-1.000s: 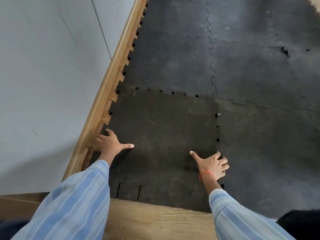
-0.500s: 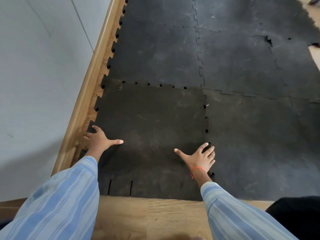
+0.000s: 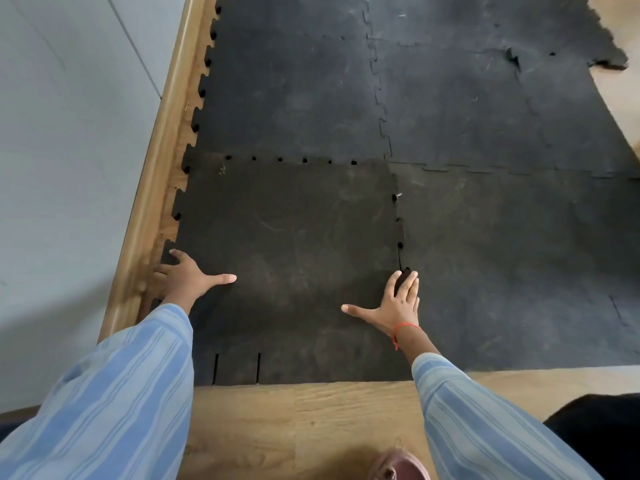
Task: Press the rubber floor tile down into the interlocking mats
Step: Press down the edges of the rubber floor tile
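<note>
Interlocking mats [image 3: 467,109] of dark, scuffed rubber are covering most of the wooden floor [image 3: 311,424], their jigsaw-toothed edges running along a rounded wooden baseboard [image 3: 162,147] under a pale wall [image 3: 69,133]. The rubber floor tile [image 3: 287,237], nearest and square, is sitting in the corner gap, small holes showing along its far and right seams. The left hand [image 3: 187,278] is lying flat, fingers spread, on the tile's left edge beside the baseboard. The right hand [image 3: 394,306] is pressing palm-down, thumb splayed, fingers together over the right seam. An orange thread [image 3: 403,329] is circling that wrist.
</note>
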The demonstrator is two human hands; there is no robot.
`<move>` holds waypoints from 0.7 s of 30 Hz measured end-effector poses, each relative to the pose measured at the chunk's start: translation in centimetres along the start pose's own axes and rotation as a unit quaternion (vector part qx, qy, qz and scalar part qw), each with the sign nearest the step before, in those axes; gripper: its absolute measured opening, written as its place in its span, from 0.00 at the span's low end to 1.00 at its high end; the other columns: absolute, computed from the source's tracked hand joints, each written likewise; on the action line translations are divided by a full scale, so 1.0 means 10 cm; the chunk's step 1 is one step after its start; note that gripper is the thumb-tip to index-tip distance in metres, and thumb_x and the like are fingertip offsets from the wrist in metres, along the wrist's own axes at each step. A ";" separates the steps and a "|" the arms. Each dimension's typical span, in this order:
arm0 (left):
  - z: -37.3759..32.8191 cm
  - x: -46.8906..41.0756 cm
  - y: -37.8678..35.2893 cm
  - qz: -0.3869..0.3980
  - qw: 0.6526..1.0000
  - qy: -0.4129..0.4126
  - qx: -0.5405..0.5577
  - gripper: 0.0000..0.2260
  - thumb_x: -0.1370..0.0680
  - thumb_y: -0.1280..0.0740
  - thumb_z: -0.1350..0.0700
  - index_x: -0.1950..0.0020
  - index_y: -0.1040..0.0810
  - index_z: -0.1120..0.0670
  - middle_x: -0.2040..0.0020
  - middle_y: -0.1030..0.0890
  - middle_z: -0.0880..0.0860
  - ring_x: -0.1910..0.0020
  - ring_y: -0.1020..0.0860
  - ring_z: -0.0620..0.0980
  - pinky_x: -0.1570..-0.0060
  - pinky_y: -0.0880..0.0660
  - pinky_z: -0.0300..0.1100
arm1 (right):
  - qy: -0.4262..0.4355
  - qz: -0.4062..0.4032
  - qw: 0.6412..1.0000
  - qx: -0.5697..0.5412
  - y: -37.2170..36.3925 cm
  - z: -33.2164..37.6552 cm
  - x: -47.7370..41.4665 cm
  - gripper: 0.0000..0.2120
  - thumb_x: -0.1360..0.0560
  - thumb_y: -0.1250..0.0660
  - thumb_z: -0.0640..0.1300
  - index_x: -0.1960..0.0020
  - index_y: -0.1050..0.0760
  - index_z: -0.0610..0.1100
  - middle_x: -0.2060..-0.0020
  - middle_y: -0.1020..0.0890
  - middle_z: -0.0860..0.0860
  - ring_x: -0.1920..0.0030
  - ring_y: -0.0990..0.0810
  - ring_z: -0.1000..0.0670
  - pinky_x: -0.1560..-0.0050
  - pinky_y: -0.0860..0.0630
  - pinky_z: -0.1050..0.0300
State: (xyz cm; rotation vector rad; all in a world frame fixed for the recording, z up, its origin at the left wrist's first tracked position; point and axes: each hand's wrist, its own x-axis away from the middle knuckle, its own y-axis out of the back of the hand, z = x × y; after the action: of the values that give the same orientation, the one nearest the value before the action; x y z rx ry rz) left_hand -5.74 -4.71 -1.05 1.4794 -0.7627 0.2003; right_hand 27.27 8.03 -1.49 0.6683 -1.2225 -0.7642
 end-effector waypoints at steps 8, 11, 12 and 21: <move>0.00 0.00 0.00 -0.006 1.000 -0.004 -0.015 0.59 0.38 0.28 0.30 0.22 0.57 0.56 0.23 0.48 0.66 0.25 0.45 0.69 0.32 0.37 0.64 | -0.022 -0.061 0.996 -0.065 -0.06 0.08 0.03 0.64 0.39 0.37 0.76 0.23 0.62 0.38 0.24 0.63 0.37 0.24 0.67 0.42 0.24 0.57 0.41; -0.03 0.02 0.00 -0.012 1.000 0.005 -0.022 0.59 0.39 0.28 0.30 0.22 0.56 0.55 0.23 0.47 0.65 0.26 0.44 0.69 0.33 0.37 0.64 | -0.015 -0.076 0.993 -0.094 -0.06 0.02 0.02 0.64 0.38 0.33 0.73 0.23 0.61 0.36 0.23 0.62 0.39 0.24 0.66 0.44 0.24 0.57 0.42; -0.04 0.02 -0.01 -0.013 1.000 0.007 -0.022 0.59 0.39 0.27 0.30 0.22 0.56 0.55 0.23 0.47 0.65 0.26 0.44 0.69 0.33 0.37 0.64 | -0.009 -0.078 0.992 -0.097 -0.06 0.00 0.02 0.64 0.39 0.32 0.73 0.23 0.61 0.36 0.23 0.62 0.39 0.24 0.66 0.44 0.24 0.57 0.42; -0.05 0.04 0.01 -0.004 1.000 0.013 0.007 0.59 0.39 0.25 0.33 0.22 0.56 0.56 0.23 0.48 0.65 0.25 0.44 0.68 0.32 0.37 0.64 | 0.012 -0.064 0.996 -0.066 -0.06 -0.04 -0.06 0.67 0.42 0.33 0.75 0.23 0.61 0.36 0.23 0.62 0.40 0.24 0.66 0.44 0.25 0.59 0.40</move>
State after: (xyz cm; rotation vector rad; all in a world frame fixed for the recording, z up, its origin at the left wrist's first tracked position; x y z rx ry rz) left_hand -5.37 -4.35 -0.69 1.4897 -0.7360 0.2178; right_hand 27.48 8.21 -2.36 0.6493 -1.1047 -0.9340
